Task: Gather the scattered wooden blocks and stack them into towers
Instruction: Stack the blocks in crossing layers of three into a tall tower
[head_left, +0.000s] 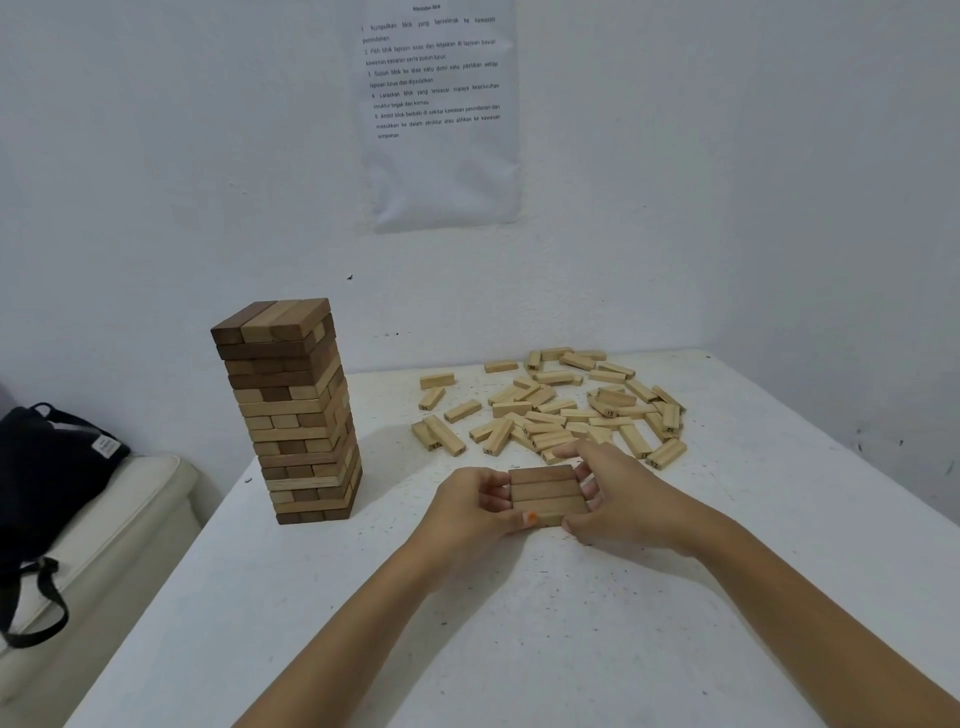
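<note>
Three wooden blocks (545, 491) lie side by side as one flat layer on the white table (467, 623). My left hand (467, 506) presses against the layer's left end, fingers curled round it. My right hand (618, 499) holds the right end, fingers along its side. A tall finished tower (293, 415) of light and dark blocks stands at the table's left. Behind my hands lies a scattered heap of pale numbered blocks (561, 410).
White walls close off the back and right of the table, with a printed sheet (441, 109) taped above. A black bag (47, 467) rests on a cream cushion (104, 535) off the table's left edge.
</note>
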